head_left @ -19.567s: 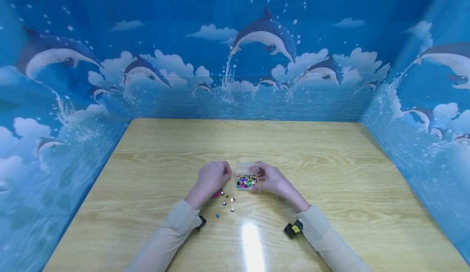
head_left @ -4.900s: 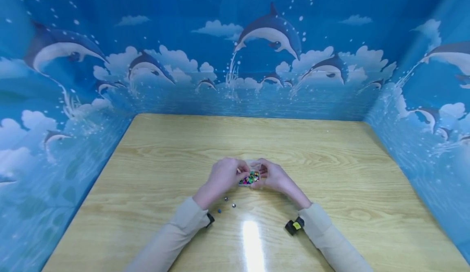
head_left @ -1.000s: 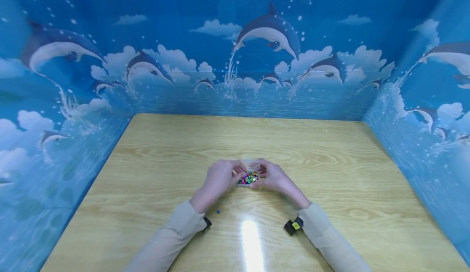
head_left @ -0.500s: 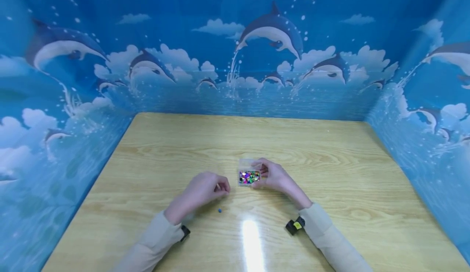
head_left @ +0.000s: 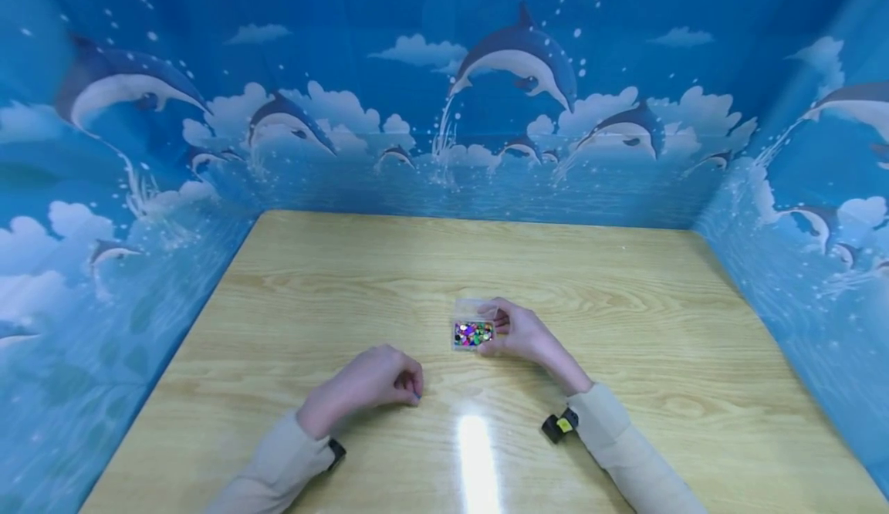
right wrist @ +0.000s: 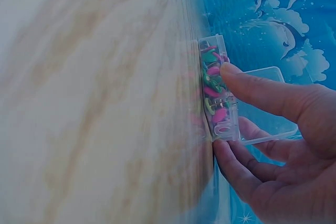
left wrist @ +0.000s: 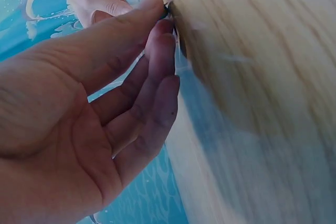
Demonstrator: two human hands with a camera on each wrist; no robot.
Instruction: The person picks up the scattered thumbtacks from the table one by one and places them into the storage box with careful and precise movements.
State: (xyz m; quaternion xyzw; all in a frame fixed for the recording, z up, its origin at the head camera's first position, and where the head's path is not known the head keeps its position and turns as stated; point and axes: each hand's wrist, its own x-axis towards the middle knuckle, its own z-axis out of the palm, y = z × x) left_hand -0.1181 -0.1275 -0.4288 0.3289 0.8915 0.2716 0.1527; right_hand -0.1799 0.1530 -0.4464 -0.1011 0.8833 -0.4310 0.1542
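Observation:
My left hand is low over the table, thumb and index finger pinching a small blue piece. The left wrist view shows it as a dark speck between the fingertips, right at the table surface; the other fingers curl loosely. Farther forward and to the right, my right hand holds a small clear plastic box by its right side, thumb at the front and fingers behind. Its hinged clear lid stands open toward the back. Shiny multicoloured gems fill the box.
The wood-grain table spreads around both hands, with a bright light reflection near its front. Blue dolphin-printed curtains enclose its back and sides. Each wrist wears a black strap device, such as the right camera.
My left hand has left the box and come back and left to the blue piece, which it now pinches. Silver gems seen earlier on the table are gone from there. The right hand stays at the box.

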